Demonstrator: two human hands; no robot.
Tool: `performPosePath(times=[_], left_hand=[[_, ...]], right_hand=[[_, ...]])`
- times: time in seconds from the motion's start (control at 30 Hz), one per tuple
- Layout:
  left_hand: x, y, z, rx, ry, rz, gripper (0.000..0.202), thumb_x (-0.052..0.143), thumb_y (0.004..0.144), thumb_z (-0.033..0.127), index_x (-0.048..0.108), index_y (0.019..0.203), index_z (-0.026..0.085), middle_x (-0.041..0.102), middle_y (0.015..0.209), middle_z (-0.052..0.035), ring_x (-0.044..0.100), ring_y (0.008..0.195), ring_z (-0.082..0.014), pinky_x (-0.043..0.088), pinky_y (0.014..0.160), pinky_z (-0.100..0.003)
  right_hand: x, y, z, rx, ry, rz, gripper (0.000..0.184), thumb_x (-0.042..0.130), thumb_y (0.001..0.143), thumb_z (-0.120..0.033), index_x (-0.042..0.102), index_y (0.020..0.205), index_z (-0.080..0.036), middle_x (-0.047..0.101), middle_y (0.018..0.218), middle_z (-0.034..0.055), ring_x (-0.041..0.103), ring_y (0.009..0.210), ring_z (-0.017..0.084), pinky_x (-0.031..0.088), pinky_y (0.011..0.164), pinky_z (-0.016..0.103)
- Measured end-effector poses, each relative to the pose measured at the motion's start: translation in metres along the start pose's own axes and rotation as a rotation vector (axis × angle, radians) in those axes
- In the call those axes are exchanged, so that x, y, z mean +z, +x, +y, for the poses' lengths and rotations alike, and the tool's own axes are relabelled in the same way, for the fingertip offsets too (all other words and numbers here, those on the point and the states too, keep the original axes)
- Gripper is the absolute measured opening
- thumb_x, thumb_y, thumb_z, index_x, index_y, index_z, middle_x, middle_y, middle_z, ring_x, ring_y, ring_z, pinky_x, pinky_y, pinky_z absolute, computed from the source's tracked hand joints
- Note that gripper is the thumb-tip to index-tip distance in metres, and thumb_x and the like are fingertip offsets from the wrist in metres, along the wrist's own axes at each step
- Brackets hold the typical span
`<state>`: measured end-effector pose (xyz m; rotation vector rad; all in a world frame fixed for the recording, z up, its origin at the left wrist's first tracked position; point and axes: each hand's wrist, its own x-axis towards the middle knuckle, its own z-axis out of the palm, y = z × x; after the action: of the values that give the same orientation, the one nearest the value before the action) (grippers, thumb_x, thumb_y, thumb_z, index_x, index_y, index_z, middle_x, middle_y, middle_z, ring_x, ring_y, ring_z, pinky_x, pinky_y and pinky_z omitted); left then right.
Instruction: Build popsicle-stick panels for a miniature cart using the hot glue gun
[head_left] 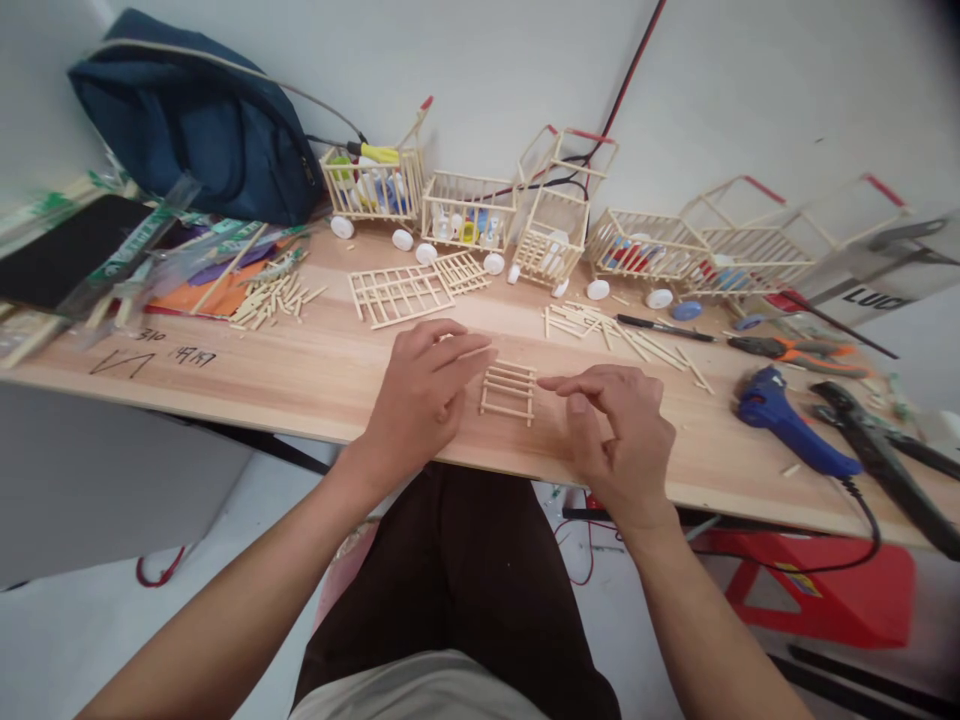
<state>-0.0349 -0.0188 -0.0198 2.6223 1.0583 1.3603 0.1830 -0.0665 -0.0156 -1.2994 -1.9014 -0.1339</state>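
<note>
Nearest, between the hands: a small ladder-like frame of thin wooden sticks, flat on the wooden tabletop. Just left of it, the left hand, fingers stretched, thumb parted from them, apparently gripping nothing. Just right of it, the right hand, index finger extended towards the right-hand rail, thumb held apart, nothing seen in the grasp. Contact at either index fingertip: too fine to make out.

Judging by the slender sticks, very light; stiff along each length, probably weakest at the joints. Bare, matt wood, so hardly slippery. Liable to skew or snap under a hard squeeze or a pull on one crossbar. Best taken by both side rails together, close to the joints, in a gentle pinch without twisting.

Right of the right hand, a blue glue gun. Beyond the left hand, a larger lattice panel. Farthest beyond both hands, by the wall, miniature shopping carts with white wheels.
</note>
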Motion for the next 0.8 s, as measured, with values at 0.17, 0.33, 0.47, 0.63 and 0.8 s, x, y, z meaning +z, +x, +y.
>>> performPosePath(times=[0.17, 0.33, 0.47, 0.63, 0.8], left_hand=[[-0.009, -0.001, 0.0, -0.295, -0.02, 0.212, 0.034, 0.044, 0.082, 0.002, 0.069, 0.096, 0.021, 0.072, 0.099, -0.0014, 0.058, 0.104, -0.0188, 0.045, 0.097, -0.039], [-0.018, -0.006, -0.015, -0.431, 0.108, 0.019, 0.018, 0.05, 0.083, 0.01, 0.065, 0.089, 0.019, 0.07, 0.089, -0.0041, 0.056, 0.093, -0.0226, 0.046, 0.087, -0.038], [-0.028, -0.006, -0.025, -0.397, 0.247, -0.137, 0.012, 0.051, 0.086, 0.015, 0.063, 0.088, 0.017, 0.067, 0.09, -0.0073, 0.054, 0.09, -0.0252, 0.044, 0.085, -0.041], [-0.036, 0.001, -0.031, -0.48, 0.343, -0.327, 0.007, 0.054, 0.083, 0.016, 0.061, 0.081, 0.018, 0.065, 0.086, -0.0097, 0.055, 0.086, -0.027, 0.045, 0.078, -0.039], [-0.035, 0.008, -0.034, -0.494, 0.419, -0.406, 0.013, 0.05, 0.081, 0.012, 0.056, 0.073, 0.02, 0.064, 0.084, -0.0108, 0.057, 0.086, -0.0285, 0.044, 0.068, -0.036]], right_hand=[[0.0, 0.001, 0.001, 0.086, -0.016, 0.043, 0.019, 0.045, 0.095, -0.025, 0.064, 0.091, -0.022, 0.073, 0.092, 0.0037, 0.06, 0.091, 0.022, 0.038, 0.088, 0.041], [0.002, 0.0, 0.004, 0.139, -0.012, 0.05, 0.023, 0.045, 0.096, -0.027, 0.067, 0.093, -0.022, 0.072, 0.092, 0.0039, 0.059, 0.093, 0.022, 0.037, 0.088, 0.04], [0.004, 0.001, 0.005, 0.157, -0.018, 0.044, 0.023, 0.045, 0.096, -0.026, 0.068, 0.093, -0.022, 0.071, 0.093, 0.004, 0.059, 0.094, 0.022, 0.037, 0.086, 0.039], [0.005, 0.002, 0.007, 0.129, -0.013, 0.04, 0.023, 0.045, 0.096, -0.025, 0.068, 0.091, -0.022, 0.072, 0.091, 0.0034, 0.059, 0.091, 0.021, 0.037, 0.084, 0.038], [0.006, 0.001, 0.009, 0.112, -0.017, 0.029, 0.023, 0.046, 0.097, -0.026, 0.068, 0.091, -0.022, 0.072, 0.091, 0.0032, 0.059, 0.09, 0.021, 0.036, 0.083, 0.037]])
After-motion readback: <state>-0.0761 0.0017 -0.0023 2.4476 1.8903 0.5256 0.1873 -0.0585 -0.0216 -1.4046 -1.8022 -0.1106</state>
